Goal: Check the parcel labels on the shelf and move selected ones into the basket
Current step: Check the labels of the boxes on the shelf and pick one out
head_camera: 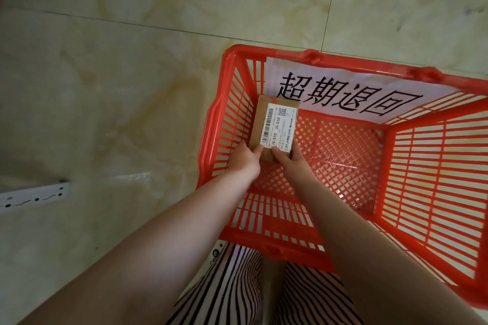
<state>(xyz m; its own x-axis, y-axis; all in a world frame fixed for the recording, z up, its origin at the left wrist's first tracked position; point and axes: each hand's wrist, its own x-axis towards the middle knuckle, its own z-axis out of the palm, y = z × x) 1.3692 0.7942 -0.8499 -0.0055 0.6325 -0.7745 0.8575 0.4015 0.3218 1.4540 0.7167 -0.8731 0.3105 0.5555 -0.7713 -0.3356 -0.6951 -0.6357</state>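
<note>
Parcel: we hold a small brown cardboard parcel (272, 132) inside the red basket, toward its 10 o'clock corner, label face up. We cannot tell whether its underside touches the basket floor.
Label: a white shipping label (277, 126) covers most of the top face, with barcodes, a QR code and the code "J6-S10" printed twice.
Left hand: our left hand (244, 158) grasps the parcel's near end at its 7 o'clock corner, thumb on the top face, fingers curled under the side.
Right hand: our right hand (289, 159) grasps the same near end at 5 o'clock, thumb pressed on the label's lower edge, fingers wrapped round the right side.
Basket: the red plastic basket (433, 166) has slatted walls and a lattice floor; it stands on the floor at 3 o'clock of the view.
Sign: a white paper sign (348, 95) with four large black characters lies against the basket's far wall, at 12 o'clock from the parcel.
Floor: pale marbled tiles (132, 60) surround the basket.
Shelf part: a white perforated metal strip (34, 195) shows at 9 o'clock of the view.
Clothing: our striped trousers (237, 290) show at 6 o'clock.
</note>
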